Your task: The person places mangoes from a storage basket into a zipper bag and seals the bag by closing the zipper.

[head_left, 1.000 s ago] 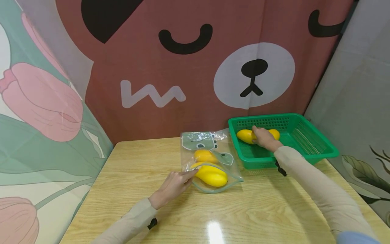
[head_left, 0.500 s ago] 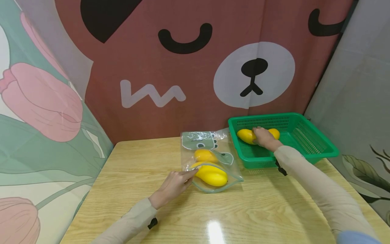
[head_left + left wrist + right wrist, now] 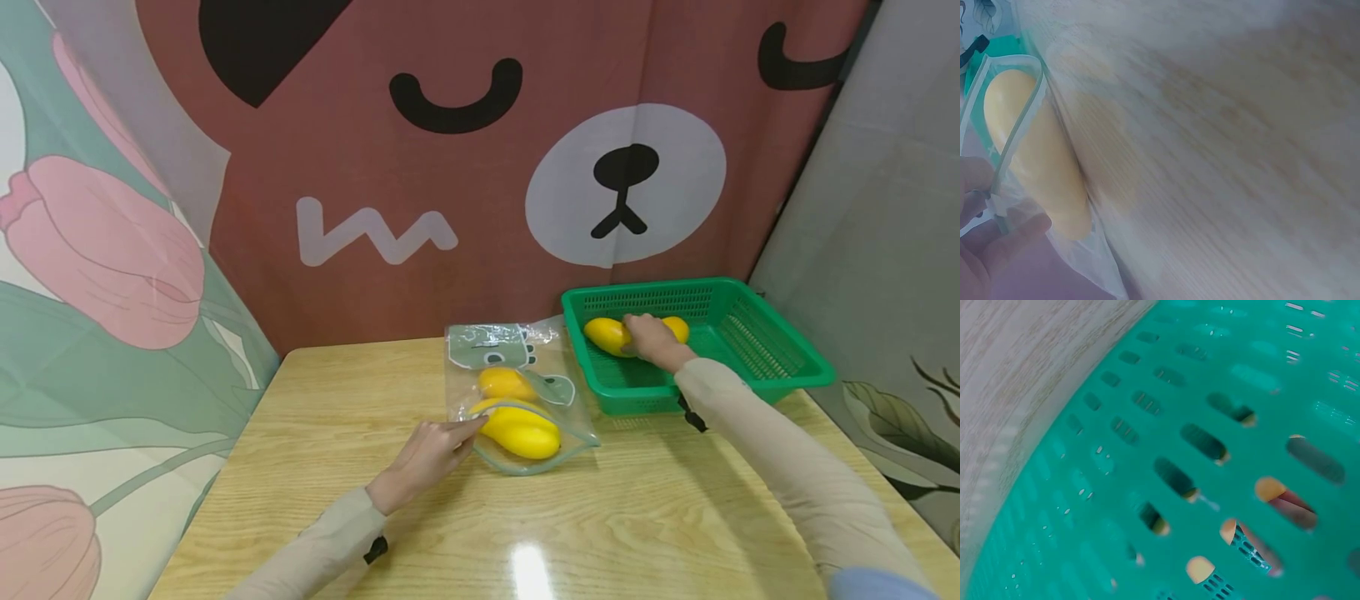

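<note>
Mangoes (image 3: 521,432) lie in the zip bag (image 3: 491,352), left hand (image 3: 431,454) pinching it; right hand (image 3: 652,340) clasps another mango (image 3: 604,335), green basket (image 3: 622,403), far right corner of the surface (image 3: 600,525).

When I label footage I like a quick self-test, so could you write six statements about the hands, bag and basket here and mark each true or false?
1. The left hand pinches the edge of the clear bag. True.
2. The bag is sealed shut. False: its mouth gapes open, with yellow fruit showing inside.
3. The right hand is inside the green basket. True.
4. The basket holds no fruit. False: basket fruit, also yellow, lies by the right hand.
5. The basket stands on the person's left of the bag. False: it stands on the right.
6. Bag and basket rest on the same wooden table. True.
</note>
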Motion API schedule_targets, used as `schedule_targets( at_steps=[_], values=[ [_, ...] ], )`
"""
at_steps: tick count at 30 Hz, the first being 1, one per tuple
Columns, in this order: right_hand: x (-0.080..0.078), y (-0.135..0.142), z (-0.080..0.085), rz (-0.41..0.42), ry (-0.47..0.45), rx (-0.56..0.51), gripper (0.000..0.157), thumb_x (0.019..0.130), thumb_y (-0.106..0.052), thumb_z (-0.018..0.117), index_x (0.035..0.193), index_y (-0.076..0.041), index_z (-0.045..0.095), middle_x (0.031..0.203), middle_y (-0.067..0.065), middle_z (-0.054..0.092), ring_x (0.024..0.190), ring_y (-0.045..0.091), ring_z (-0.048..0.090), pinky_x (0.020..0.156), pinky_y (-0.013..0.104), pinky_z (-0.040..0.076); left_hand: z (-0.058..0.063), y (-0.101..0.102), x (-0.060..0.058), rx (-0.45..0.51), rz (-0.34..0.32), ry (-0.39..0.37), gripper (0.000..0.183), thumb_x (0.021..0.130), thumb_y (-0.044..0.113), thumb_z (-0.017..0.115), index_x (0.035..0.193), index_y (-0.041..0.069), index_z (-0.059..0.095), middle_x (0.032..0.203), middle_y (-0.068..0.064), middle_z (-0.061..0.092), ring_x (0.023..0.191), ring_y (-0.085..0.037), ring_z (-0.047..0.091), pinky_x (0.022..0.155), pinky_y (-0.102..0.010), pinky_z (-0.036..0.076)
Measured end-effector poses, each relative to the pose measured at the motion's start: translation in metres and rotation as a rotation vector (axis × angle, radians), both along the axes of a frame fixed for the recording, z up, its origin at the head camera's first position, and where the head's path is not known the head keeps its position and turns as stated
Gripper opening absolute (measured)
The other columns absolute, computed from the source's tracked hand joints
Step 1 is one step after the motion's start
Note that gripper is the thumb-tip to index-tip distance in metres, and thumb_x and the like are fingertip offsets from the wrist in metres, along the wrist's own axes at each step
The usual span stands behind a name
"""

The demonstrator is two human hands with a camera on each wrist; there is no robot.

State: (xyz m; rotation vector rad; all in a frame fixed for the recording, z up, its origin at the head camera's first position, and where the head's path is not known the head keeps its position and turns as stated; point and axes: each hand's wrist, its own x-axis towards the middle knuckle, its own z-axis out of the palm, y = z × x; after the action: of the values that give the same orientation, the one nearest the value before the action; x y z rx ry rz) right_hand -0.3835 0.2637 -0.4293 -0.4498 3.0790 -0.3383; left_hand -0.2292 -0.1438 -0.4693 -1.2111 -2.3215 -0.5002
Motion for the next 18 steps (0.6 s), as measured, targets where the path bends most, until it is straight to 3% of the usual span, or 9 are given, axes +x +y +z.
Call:
schedule_targets(
  at_steps=[11, 18],
  values=[
    [-0.0002, 0.0044, -0.0017, 0.012, 0.008, -0.009, 0.022, 0.09, -0.011, 0.074, 0.092, 0.006, 0.06, 0.082, 0.015, 0.058, 0.073, 0.029, 0.054, 0.066, 0.043, 0.047, 0.0005, 0.0004, 0.0016, 0.0, 0.0, -0.004, 0.045, 0.084, -0.006, 0.072, 0.127, 0.004, 0.067, 0.068, 0.003, 0.067, 0.049, 0.002, 0.023, 0.042, -0.009, 0.019],
    [0.0064, 0.0054, 0.0031, 0.038, 0.022, -0.068, 0.021, 0.088, -0.006, 0.074, 0.092, 0.008, 0.059, 0.082, 0.016, 0.058, 0.071, 0.028, 0.054, 0.064, 0.041, 0.048, 0.0022, 0.001, 0.0024, 0.0, -0.005, -0.006, 0.045, 0.084, -0.006, 0.072, 0.128, 0.004, 0.067, 0.064, 0.004, 0.063, 0.049, 0.002, 0.021, 0.043, -0.009, 0.019]
  ],
)
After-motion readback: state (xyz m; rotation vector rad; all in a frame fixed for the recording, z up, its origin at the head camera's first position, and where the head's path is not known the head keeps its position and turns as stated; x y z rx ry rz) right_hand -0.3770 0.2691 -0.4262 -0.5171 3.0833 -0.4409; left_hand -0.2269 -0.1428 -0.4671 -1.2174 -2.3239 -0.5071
